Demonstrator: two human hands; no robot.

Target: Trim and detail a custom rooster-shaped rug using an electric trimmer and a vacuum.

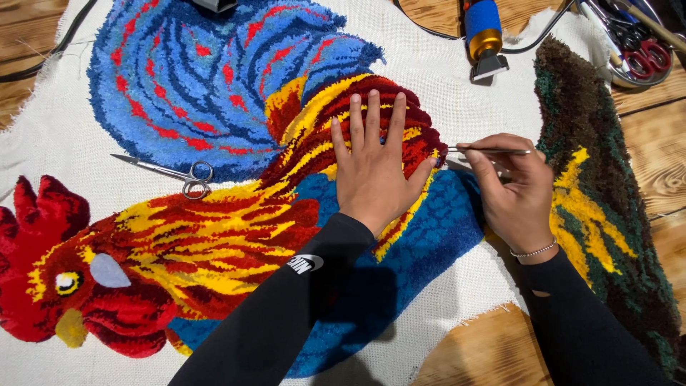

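A tufted rooster rug (214, 93) in blue, red, yellow and maroon lies on white backing cloth (443, 86). My left hand (373, 168) rests flat and spread on the maroon and yellow pile near the rooster's back. My right hand (513, 191) holds a thin metal tool (493, 151), its tip touching the rug's edge beside my left thumb. Both arms wear black sleeves, and a bracelet circles my right wrist.
Small silver scissors (179, 173) lie on the cloth left of my hands. A blue and gold tool (484, 36) with a cord sits at the top. A tray with red-handled scissors (647, 56) stands top right. A dark green, brown and yellow rug piece (593, 179) lies right, on wooden boards (661, 143).
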